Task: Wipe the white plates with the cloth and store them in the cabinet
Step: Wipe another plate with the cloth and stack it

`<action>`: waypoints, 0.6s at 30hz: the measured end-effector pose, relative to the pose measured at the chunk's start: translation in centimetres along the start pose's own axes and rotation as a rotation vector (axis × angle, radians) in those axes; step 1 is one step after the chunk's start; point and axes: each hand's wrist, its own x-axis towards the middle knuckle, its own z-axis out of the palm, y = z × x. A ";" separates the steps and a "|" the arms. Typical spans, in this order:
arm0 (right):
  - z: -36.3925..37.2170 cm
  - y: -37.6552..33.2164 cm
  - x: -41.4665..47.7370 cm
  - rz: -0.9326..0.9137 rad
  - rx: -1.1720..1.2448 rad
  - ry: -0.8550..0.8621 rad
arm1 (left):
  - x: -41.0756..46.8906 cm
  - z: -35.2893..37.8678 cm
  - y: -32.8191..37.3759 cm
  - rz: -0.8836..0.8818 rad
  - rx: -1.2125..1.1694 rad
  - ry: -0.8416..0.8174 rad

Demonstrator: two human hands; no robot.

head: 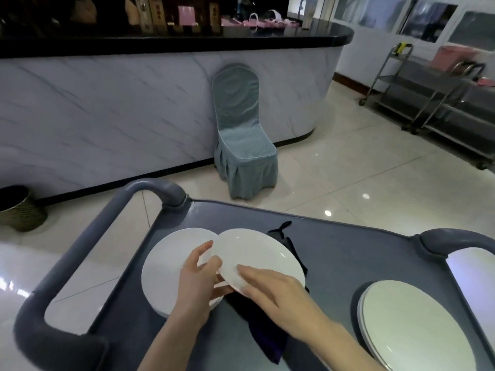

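One white plate [257, 253] is raised a little over the grey cart top [334, 253], overlapping a stack of white plates [166, 266] on the cart's left. My left hand [198, 279] grips its near-left rim, thumb on top and fingers below. Across the plate's near part, my right hand [270, 287] lies with fingers stretched flat. A dark cloth [267, 336] lies under the plate and my right hand, with an end showing beyond the plate [284, 231]. Another stack of white plates [412, 328] sits on the cart's right.
The cart has thick grey handles, one on the left [80, 250] and one on the right [455, 239]. A blue covered chair [241, 135] stands against a marble-look counter [107, 111]. A bin [18, 210] sits far left. Steel trolleys [439, 97] stand at the right.
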 end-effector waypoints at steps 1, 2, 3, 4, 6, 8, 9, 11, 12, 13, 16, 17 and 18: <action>0.1 0.3 0.6 0.041 -0.009 0.007 | 0.5 -1.0 0.1 0.014 0.004 0.024; 0.4 1.0 1.3 0.087 -0.025 0.041 | 1.0 -2.0 0.2 0.029 0.013 0.047; 0.6 1.9 2.0 0.147 -0.044 0.086 | 1.5 -3.0 0.3 0.044 0.030 0.064; 0.9 2.8 2.7 0.229 -0.052 0.134 | 2.1 -3.9 0.4 0.055 0.051 0.077; 1.3 3.9 4.1 0.432 0.047 0.191 | 3.0 -5.5 0.7 0.070 0.082 0.096; 2.2 4.3 5.3 0.554 0.283 0.206 | 3.7 -6.8 0.9 0.083 0.107 0.097; 2.7 4.0 5.8 0.578 0.374 0.216 | 4.0 -7.4 0.9 0.087 0.116 0.093; 4.1 3.6 6.6 0.597 0.467 0.259 | 4.5 -8.4 0.9 0.078 0.128 0.097; 4.8 3.4 6.9 0.602 0.509 0.278 | 4.8 -8.9 0.8 0.061 0.124 0.108; 5.4 3.1 7.2 0.604 0.545 0.293 | 5.1 -9.6 0.8 0.039 0.110 0.121; 7.1 2.1 8.0 0.628 0.587 0.337 | 5.8 -11.5 0.4 -0.009 0.064 0.141; 7.6 1.9 8.3 0.637 0.593 0.351 | 6.0 -12.0 0.3 -0.007 0.065 0.142; 8.0 1.6 8.4 0.643 0.603 0.363 | 6.1 -12.4 0.1 0.000 0.072 0.145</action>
